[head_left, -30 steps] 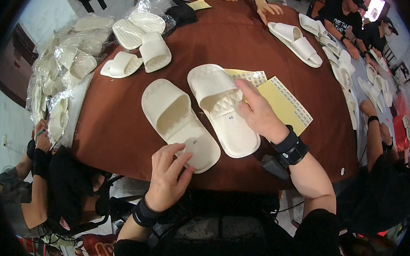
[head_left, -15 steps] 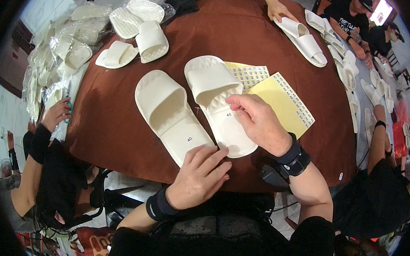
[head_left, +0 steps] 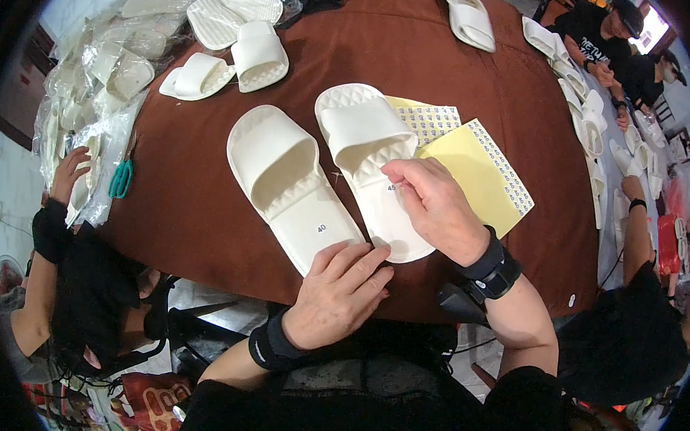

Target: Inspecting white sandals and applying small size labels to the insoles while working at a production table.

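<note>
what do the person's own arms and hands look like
The left hand and right hand are ungloved. A black left wristband and a bulkier black right wristband, with a small white mark, are worn below short black sleeves.

Two nearest slippers (head_left: pixel 284 180) — two label sheets (head_left: pixel 478 176) beside them, one pair of scissors (head_left: pixel 121 179)

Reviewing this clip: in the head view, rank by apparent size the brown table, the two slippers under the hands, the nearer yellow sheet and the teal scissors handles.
1. Brown table
2. Left slipper and right slipper: alike, both partly covered, so unranked
3. Nearer yellow sheet
4. Teal scissors handles
</note>
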The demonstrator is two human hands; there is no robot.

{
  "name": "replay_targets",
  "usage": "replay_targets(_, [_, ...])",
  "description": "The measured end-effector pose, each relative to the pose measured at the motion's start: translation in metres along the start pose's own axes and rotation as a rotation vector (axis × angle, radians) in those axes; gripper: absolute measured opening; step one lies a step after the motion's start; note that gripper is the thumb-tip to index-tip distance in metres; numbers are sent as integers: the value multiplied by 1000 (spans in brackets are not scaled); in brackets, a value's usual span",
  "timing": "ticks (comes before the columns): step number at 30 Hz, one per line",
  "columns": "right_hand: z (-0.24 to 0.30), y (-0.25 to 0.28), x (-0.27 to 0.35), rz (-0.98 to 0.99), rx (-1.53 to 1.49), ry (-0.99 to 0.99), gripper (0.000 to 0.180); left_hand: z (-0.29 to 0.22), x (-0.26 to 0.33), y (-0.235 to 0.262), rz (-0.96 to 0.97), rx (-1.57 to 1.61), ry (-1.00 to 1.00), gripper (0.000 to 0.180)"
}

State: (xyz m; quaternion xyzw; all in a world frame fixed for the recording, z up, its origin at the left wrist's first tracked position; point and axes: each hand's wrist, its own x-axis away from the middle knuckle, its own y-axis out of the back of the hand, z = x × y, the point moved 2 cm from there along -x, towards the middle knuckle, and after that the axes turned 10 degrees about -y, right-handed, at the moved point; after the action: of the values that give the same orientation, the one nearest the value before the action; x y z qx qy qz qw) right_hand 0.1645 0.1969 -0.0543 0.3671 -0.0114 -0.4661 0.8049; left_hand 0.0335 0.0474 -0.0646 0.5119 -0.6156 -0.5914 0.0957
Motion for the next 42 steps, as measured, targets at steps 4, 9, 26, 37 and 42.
replay_targets(4, [-3, 1, -1, 7, 41, -10, 24, 3, -6, 5, 21, 31, 1, 45])
replay_targets(9, [-5, -2, -1, 28, 35, -18, 27, 9, -14, 6, 22, 5, -3, 39])
replay_targets(26, [-5, -5, -2, 40, 157, 52, 36, 7, -14, 1, 38, -60, 35, 48])
replay_targets(37, [-3, -6, -4, 46, 185, 74, 35, 7, -14, 1, 37, -65, 47, 46])
replay_targets(42, [-4, -8, -6, 24, 168, 107, 35, 6, -15, 1, 39, -67, 50, 46])
